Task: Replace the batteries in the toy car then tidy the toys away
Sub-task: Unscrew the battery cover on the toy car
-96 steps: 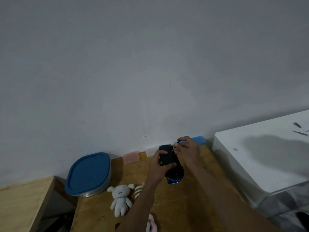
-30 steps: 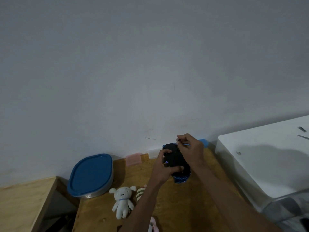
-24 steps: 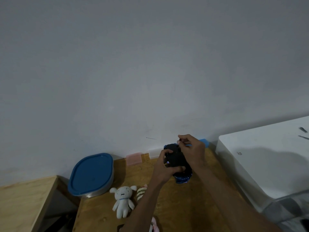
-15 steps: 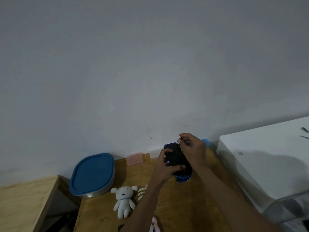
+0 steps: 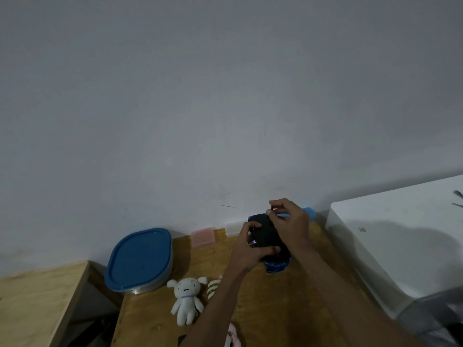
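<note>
Pink fabric of a soft toy (image 5: 233,338) is seen at the bottom edge of the frame, half hidden by the left forearm. Just above it, a white plush animal (image 5: 187,300) lies flat on the wooden table (image 5: 275,309), and a small striped toy (image 5: 213,288) is tucked beside it, against the arm.

Higher up, near the middle right of the frame, the toy car (image 5: 271,242) is held above the table with its dark underside turned up and a shiny blue end pointing down. The left hand (image 5: 250,251) is wrapped around the car from the left. The right hand (image 5: 288,224) is closed in a pinch at the car's top end, around something too small to make out.

To the left, a tub with a blue lid (image 5: 139,259) is set on the table corner. A white box (image 5: 395,236) fills the right side.

Farthest back, a pink block (image 5: 203,236) and a blue block (image 5: 309,213) are placed against the grey wall (image 5: 225,96).
</note>
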`<state>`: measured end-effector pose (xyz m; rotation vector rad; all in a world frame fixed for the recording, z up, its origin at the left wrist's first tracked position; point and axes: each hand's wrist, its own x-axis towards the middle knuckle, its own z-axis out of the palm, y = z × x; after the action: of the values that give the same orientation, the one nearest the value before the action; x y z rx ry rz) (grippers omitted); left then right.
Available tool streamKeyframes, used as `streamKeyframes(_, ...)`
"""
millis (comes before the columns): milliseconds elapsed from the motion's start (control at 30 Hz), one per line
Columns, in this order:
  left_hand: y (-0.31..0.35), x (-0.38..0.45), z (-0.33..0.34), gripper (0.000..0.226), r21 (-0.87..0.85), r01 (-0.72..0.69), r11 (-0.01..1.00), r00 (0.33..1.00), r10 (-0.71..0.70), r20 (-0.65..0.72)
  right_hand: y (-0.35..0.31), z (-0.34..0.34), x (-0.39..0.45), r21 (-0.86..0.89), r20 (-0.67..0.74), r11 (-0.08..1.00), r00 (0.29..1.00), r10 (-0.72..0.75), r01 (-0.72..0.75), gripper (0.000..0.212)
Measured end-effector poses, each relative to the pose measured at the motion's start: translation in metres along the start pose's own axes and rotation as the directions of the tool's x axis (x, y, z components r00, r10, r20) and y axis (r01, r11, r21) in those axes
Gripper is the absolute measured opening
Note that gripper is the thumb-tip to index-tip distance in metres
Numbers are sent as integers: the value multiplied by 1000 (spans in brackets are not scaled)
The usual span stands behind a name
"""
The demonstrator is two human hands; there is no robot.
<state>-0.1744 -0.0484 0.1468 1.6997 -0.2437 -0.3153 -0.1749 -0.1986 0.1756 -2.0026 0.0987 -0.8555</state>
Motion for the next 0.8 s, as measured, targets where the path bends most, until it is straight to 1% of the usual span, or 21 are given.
streamKeyframes(167,3,1,1,67,19,11,1000,1000,-11,18,2,2,0,1,6,1000,999,31,-31,24)
streamKeyframes(267,2,1,2,69,24,2,1000,1000,-3,30,0,5,-2,-16,12,1000,1000,-1,1,26)
streamKeyframes(467,3,3,4,69,37,21,999,999,-23,47,2,5,-2,-10,-7,999,999,34,-34,26)
streamKeyframes(633,6,4,6,71,26,37,999,997,-39,70,2,4,0,-8,35,999,998,48,-48,27)
streamKeyframes(800,4,6,7,72,27,54,998,995,-56,88,4,1,1,-7,30,998,998,61,-61,27)
